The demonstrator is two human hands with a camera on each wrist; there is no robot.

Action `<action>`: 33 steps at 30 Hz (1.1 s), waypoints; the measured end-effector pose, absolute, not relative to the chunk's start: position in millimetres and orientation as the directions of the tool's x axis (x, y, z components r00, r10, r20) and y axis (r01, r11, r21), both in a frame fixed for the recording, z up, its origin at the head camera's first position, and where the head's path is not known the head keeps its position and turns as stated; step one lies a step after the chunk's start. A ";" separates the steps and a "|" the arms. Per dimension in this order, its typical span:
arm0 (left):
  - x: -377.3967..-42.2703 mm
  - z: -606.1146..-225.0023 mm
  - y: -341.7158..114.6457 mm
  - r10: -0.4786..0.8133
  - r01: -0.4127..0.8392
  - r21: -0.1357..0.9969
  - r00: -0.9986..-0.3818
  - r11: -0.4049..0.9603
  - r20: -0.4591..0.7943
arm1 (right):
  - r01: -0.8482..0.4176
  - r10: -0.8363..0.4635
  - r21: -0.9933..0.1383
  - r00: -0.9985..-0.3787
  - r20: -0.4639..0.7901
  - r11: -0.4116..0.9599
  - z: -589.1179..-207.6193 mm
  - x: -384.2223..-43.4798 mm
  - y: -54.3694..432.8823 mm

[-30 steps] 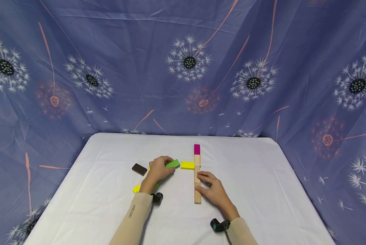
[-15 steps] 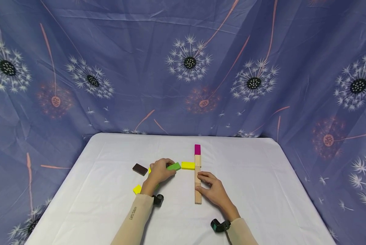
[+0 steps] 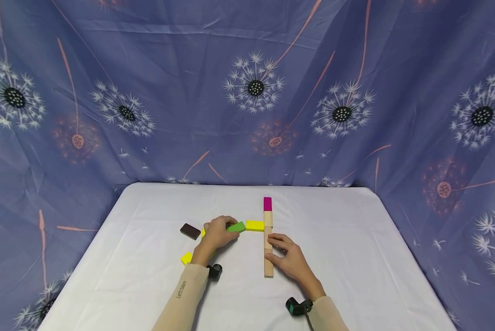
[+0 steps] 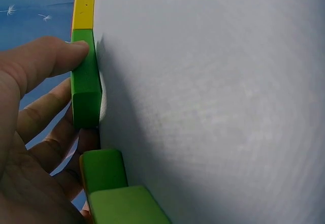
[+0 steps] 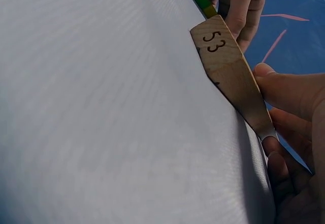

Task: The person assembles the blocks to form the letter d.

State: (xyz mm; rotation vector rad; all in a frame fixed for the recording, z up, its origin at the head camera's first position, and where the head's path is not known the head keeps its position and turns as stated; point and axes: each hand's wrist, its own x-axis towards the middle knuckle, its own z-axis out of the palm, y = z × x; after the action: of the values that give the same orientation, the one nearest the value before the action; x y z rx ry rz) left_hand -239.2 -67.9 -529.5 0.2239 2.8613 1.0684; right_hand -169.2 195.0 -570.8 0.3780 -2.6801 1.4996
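My left hand [image 3: 219, 232] pinches a green block [image 3: 236, 227], thumb in front and fingers behind. In the left wrist view that green block [image 4: 85, 71] lines up end to end with a yellow block [image 4: 84, 3]. The head view puts the yellow block [image 3: 255, 225] crosswise against a row of plain wooden blocks [image 3: 268, 264]. My right hand [image 3: 288, 256] holds this row at its right side with thumb and bent fingers. A wooden block marked 53 [image 5: 226, 61] shows in the right wrist view. A magenta block [image 3: 267, 204] caps the row's far end.
A dark brown block [image 3: 190, 231] lies left of my left hand. Yellow pieces [image 3: 187, 258] show partly beside my left wrist, and loose green blocks [image 4: 124, 203] sit beneath that hand. White cloth [image 3: 355, 257] covers the table; a patterned curtain [image 3: 189, 92] hangs behind.
My left hand has shifted slightly right and toward me, bringing the green block a little closer to the yellow block. My right hand stays at the wooden row.
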 end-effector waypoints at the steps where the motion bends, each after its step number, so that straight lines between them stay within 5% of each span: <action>1: -238.8 -529.4 -67.8 0.165 0.108 0.658 -0.986 0.745 -0.025 | -0.234 -0.188 -0.834 -0.969 0.159 0.500 -570.9 -169.2 195.0; 33: -238.7 -531.3 -68.6 0.161 0.114 0.666 -0.987 0.737 -0.009 | -0.226 -0.179 -0.839 -0.971 0.156 0.494 -569.8 -168.9 193.4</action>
State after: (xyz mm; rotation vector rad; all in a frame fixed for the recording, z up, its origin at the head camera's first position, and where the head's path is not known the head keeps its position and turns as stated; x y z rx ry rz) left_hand -238.7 -68.6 -531.3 0.2271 2.8663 1.0919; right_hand -168.9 193.4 -569.8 0.3630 -2.6743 1.5130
